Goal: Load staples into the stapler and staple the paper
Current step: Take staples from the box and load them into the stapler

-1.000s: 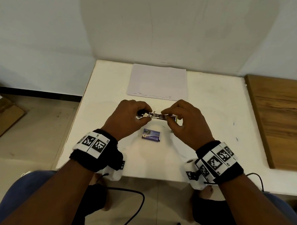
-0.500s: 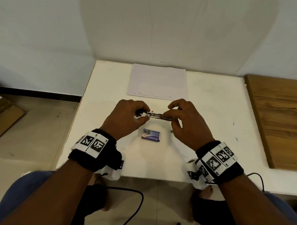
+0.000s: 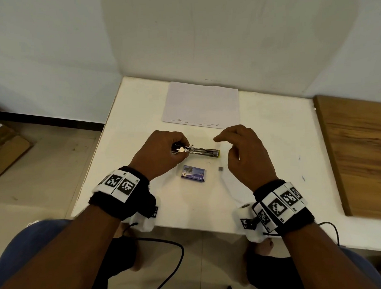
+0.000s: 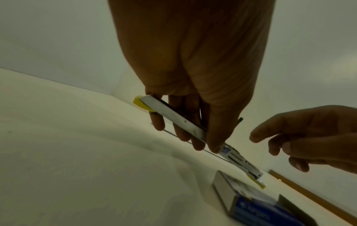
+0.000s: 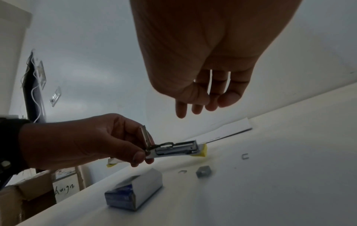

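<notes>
My left hand (image 3: 164,151) grips the rear end of a small metal stapler (image 3: 201,152) with yellow trim, swung open so its staple channel (image 5: 173,149) faces up. In the left wrist view the stapler (image 4: 179,120) runs slanted under my fingers. My right hand (image 3: 243,151) hovers just right of the stapler's front end, fingers loosely curled and holding nothing. A blue staple box (image 3: 193,173) lies on the white table (image 3: 260,131) below the stapler. A small block of staples (image 3: 220,168) sits right of the box. The white paper (image 3: 201,104) lies farther back.
A wooden board (image 3: 358,155) lies along the table's right side. Loose single staples (image 5: 245,156) lie near the staple block (image 5: 203,171). Cardboard boxes (image 5: 38,191) stand on the floor at the left, and a black cable (image 3: 167,251) hangs below the table's near edge.
My right hand has let go of the stapler's front end and pulled back to the right. My left hand keeps holding the stapler, which has tilted slightly.
</notes>
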